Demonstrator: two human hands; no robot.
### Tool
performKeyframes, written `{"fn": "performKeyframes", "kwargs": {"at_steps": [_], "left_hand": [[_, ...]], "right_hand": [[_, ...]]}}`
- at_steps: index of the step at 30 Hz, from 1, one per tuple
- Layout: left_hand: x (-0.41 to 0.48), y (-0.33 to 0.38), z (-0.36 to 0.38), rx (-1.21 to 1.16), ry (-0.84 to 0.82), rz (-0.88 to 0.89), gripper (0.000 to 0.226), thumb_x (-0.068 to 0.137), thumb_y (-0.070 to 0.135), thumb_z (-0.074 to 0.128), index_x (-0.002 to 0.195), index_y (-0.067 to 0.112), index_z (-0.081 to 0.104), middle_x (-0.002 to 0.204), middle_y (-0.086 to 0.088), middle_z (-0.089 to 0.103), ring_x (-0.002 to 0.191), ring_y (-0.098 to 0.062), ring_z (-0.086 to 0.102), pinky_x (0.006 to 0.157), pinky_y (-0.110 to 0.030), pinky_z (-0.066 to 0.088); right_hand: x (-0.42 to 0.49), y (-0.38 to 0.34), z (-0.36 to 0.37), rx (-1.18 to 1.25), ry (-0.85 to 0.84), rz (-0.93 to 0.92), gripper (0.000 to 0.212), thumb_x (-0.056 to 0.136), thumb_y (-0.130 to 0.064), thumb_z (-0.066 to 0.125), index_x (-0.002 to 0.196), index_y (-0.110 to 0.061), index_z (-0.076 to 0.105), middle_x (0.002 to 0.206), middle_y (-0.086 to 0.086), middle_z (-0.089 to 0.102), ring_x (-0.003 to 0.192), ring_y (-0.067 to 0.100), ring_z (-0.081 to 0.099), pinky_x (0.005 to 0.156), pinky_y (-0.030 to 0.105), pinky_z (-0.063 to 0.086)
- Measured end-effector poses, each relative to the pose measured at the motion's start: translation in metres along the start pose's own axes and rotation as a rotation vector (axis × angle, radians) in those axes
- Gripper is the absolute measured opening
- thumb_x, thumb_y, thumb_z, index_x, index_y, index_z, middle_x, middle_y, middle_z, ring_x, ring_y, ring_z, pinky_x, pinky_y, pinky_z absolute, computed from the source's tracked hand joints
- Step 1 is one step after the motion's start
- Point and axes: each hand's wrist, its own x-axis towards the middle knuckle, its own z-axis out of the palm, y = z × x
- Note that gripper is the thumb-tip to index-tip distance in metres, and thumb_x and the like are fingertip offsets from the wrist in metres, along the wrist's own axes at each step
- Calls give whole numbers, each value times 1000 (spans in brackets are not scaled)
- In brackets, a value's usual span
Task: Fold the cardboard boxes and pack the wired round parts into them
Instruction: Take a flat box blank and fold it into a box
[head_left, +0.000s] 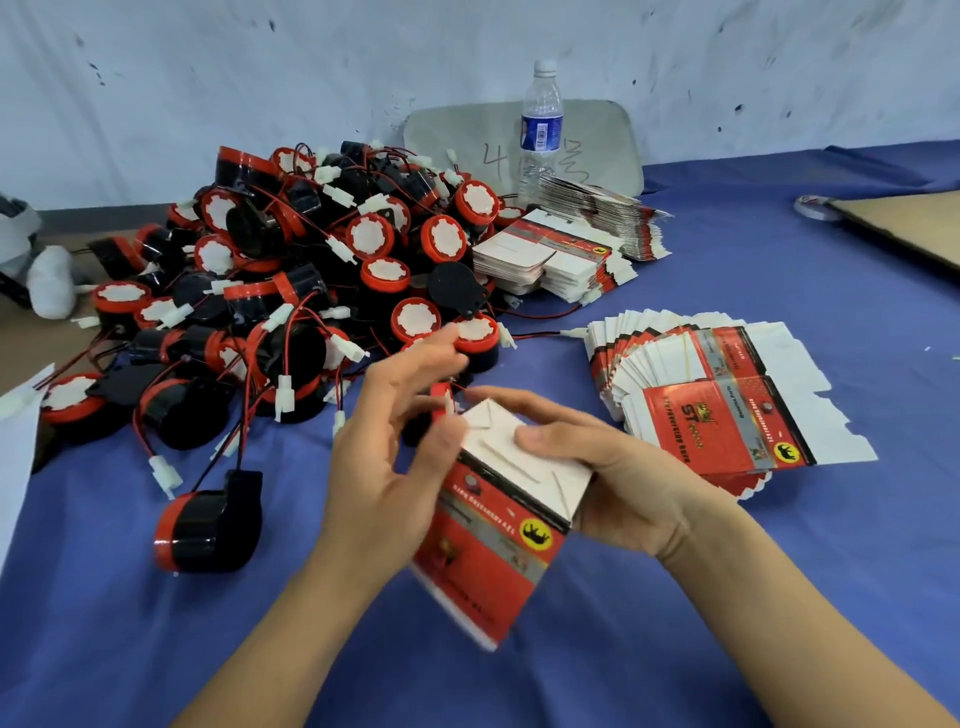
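Note:
A folded red and white cardboard box (493, 540) is held in the middle of the view, its white flap end facing up. My right hand (597, 467) grips it from the right, thumb pressed on the white flaps. My left hand (395, 457) holds its left edge, fingers raised and curled near a red part by the box's top corner. Behind lies a big pile of black and red wired round parts (311, 270). One round part (208, 530) lies alone at the front left. A fanned stack of flat boxes (717, 400) sits to the right.
More flat box stacks (561, 260) lie behind the pile, beside a water bottle (540, 130) and a grey board (587, 135). A brown cardboard sheet (904, 228) and a tape roll (813, 208) are at the far right. Blue cloth (727, 597) covers the table.

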Motion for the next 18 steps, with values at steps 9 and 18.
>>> {"fn": "performKeyframes", "kwargs": {"at_steps": [9, 18], "left_hand": [[1, -4, 10, -415, 230, -633, 43, 78, 45, 52, 110, 17, 57, 91, 8, 73, 84, -5, 69, 68, -17, 54], [-2, -3, 7, -1316, 264, -1050, 23, 71, 7, 62, 87, -4, 74, 86, -13, 75, 74, -25, 74, 55, -31, 60]], "right_hand": [[-2, -6, -7, 432, 102, -405, 51, 45, -18, 94, 92, -7, 77, 91, 13, 74, 77, 20, 73, 63, 31, 60], [5, 1, -7, 417, 102, -388, 39, 73, -22, 76, 109, -9, 72, 111, 16, 69, 94, 26, 70, 77, 38, 59]]}}
